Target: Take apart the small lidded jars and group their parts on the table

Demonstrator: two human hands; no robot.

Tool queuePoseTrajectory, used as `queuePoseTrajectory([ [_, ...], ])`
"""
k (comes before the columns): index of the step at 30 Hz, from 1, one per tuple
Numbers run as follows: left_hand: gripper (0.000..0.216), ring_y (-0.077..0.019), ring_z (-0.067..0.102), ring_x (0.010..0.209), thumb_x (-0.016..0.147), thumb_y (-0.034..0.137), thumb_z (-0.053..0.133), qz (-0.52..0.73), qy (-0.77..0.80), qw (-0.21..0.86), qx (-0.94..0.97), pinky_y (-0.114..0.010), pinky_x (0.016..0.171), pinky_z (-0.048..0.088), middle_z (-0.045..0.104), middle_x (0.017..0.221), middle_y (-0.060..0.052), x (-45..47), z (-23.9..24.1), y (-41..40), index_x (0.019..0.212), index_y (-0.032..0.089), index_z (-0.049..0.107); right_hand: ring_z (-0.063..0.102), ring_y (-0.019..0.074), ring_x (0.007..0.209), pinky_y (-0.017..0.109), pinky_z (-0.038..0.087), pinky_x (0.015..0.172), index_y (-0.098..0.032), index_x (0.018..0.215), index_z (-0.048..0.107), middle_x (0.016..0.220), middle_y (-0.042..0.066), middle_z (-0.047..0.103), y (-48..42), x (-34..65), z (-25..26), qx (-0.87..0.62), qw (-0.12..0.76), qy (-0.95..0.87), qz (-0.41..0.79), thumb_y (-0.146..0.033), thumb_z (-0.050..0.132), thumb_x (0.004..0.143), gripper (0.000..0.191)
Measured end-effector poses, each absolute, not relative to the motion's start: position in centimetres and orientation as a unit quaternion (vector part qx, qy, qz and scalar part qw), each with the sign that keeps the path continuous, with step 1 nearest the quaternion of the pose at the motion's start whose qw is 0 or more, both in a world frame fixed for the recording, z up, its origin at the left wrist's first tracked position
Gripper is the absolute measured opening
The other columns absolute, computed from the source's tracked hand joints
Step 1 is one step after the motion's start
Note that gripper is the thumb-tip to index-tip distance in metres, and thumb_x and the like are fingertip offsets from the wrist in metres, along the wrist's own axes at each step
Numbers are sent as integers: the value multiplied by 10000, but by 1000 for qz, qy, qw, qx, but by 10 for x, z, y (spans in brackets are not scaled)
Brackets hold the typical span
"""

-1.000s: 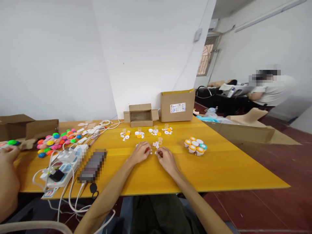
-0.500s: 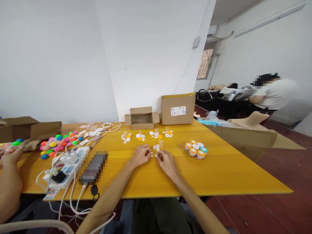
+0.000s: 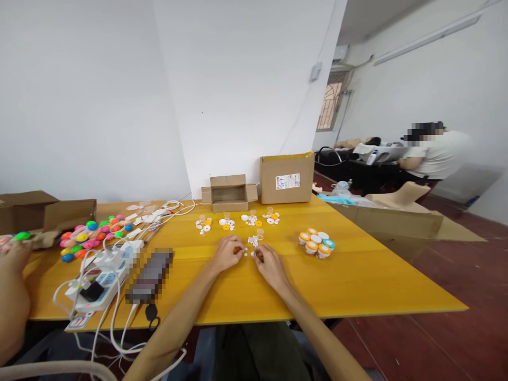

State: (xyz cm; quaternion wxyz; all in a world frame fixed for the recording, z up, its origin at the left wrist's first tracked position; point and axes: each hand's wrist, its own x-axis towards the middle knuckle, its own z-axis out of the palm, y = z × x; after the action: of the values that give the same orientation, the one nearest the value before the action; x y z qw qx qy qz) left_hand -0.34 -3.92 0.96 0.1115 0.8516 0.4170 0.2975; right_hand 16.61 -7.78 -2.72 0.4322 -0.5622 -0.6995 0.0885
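My left hand (image 3: 227,255) rests low over the table with thumb and fingers curled together. What it holds, if anything, is too small to make out. Opposite it, my right hand (image 3: 272,265) pinches a small white piece (image 3: 253,254) at its fingertips. Between the two hands lie tiny white discs (image 3: 245,254). Just beyond them sit white pieces with dark red patterning (image 3: 253,241) and a small clear round container (image 3: 260,233). Further back are several similar groups, each with a small clear container, white rings (image 3: 207,228), patterned bits and a yellow-orange round piece (image 3: 258,223).
Lidded round containers (image 3: 316,239) cluster to the right. Behind stand an open carton (image 3: 230,205) and a larger box (image 3: 286,180). At left are a phone (image 3: 151,276), a power strip (image 3: 99,286) with cables, coloured balls (image 3: 81,237) and another person's hand (image 3: 16,256).
The view has shifted slightly. My hands keep nearly the same place and pose over the small white pieces. The other person's hand at the left has moved a little.
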Motion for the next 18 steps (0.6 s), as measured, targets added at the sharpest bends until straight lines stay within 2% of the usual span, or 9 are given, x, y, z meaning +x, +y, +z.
queuePoseTrajectory([
  [8,144,-191,608,845,779,148,627,302,422,134,844,-336,839,456,686,825,-28,-4,10,-37,732,230,736,642,190,744,289,512,737,-225,758,621,817,27,674,-79,166,-25,-566,428,-699,94,-101,553,787,145],
  [18,133,-226,583,911,758,140,629,300,428,153,839,-382,868,426,693,847,-33,-2,10,-38,718,233,716,645,216,797,321,514,752,-229,766,631,833,42,672,-79,165,-25,-568,425,-699,91,-109,539,792,153],
])
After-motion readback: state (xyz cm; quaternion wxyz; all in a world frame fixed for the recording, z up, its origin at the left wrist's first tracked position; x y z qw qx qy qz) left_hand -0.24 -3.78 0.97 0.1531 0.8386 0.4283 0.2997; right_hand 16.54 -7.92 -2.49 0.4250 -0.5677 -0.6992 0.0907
